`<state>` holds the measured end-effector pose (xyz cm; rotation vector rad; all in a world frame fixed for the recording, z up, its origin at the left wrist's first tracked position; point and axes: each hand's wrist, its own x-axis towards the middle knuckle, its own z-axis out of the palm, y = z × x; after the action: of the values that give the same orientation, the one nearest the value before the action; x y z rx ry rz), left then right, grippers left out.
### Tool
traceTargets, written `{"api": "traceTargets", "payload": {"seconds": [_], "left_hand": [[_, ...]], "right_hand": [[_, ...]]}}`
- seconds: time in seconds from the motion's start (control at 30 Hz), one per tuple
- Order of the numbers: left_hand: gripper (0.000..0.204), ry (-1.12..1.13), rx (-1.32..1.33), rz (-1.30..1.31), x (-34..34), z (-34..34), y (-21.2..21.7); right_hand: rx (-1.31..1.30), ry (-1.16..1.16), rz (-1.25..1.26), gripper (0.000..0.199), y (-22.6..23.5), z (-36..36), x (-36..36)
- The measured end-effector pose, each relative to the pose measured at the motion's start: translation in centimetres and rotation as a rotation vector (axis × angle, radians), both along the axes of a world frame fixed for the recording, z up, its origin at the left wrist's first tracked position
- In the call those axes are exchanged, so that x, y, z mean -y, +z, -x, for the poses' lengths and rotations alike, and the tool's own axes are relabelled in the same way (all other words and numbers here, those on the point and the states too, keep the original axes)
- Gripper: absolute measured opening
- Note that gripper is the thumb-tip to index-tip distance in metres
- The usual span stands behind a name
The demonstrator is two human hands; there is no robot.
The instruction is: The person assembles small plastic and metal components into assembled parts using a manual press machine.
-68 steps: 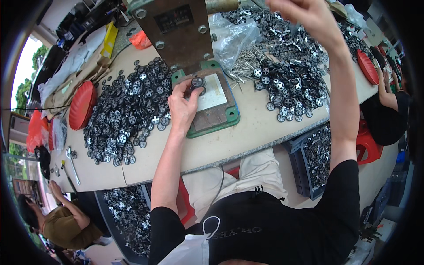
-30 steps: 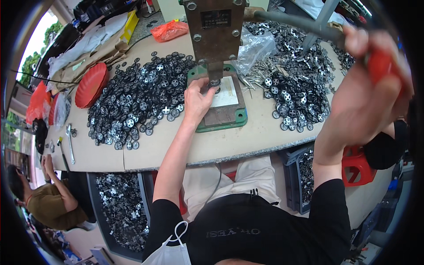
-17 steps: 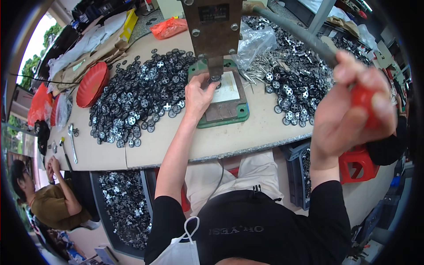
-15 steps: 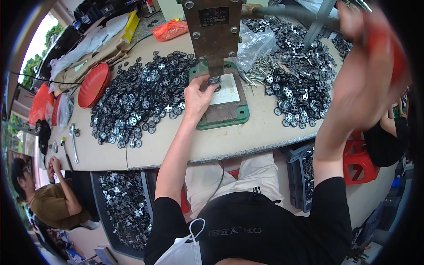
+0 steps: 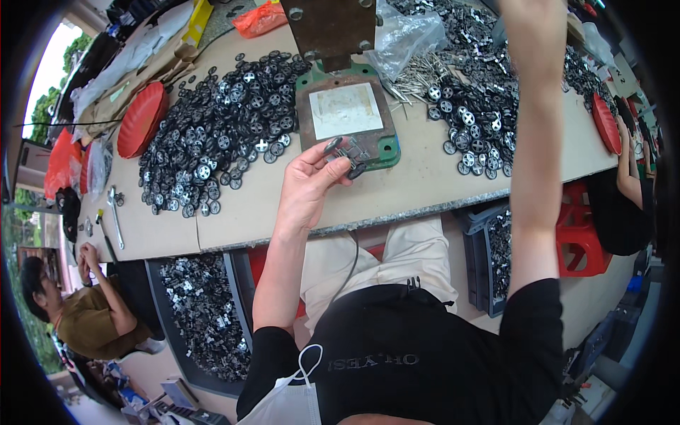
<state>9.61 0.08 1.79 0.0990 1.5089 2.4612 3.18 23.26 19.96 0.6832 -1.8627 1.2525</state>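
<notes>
My left hand (image 5: 309,185) grips a small dark toy chassis (image 5: 352,151) with black wheels at its ends, between thumb and fingers. It is held over the front edge of the green press base (image 5: 388,149). Behind it stands the brown metal press (image 5: 329,32), its ram above a white plate (image 5: 347,112) on the base. My right hand (image 5: 530,18) reaches up at the top edge. Its fingers are cut off from view, so what it holds, if anything, is hidden.
Heaps of black wheels (image 5: 234,134) lie left of the press and more wheels (image 5: 471,131) at right, beside metal pins (image 5: 418,79) and a clear bag (image 5: 407,39). A red dish (image 5: 144,120) stands at left. Below the table is a parts bin (image 5: 244,312). A person (image 5: 95,319) sits at left.
My left hand has come back from under the press ram toward me, with the chassis now plainly seen in it. My right hand has moved up to the top edge, away from the press lever.
</notes>
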Motion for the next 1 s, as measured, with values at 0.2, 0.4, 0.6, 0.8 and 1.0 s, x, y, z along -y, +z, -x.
{"api": "traceTargets", "payload": {"seconds": [0.2, 0.4, 0.6, 0.8, 1.0], "left_hand": [[0.036, 0.089, -0.032, 0.038, -0.8, -1.7, 0.0], [0.042, 0.236, -0.061, 0.162, 2.4, -6.2, -0.1], [0.039, 0.897, 0.038, 0.738, 13.4, -15.9, -0.5], [0.057, 1.214, 0.086, 1.646, 20.3, -21.0, -1.6], [0.010, 0.842, -0.410, 1.193, 8.5, -14.0, -3.4]], "right_hand": [[0.705, 0.246, 0.157, 0.015, -18.5, -9.0, 1.0], [0.632, -0.052, -0.020, 0.010, -20.7, -9.0, 0.5], [0.658, -0.031, -0.097, 0.009, -22.5, -8.1, 0.0], [0.550, -0.107, -0.125, 0.011, -23.5, -7.5, 1.0], [-0.070, -0.265, -0.211, 0.022, -23.0, -8.0, -0.4]]}}
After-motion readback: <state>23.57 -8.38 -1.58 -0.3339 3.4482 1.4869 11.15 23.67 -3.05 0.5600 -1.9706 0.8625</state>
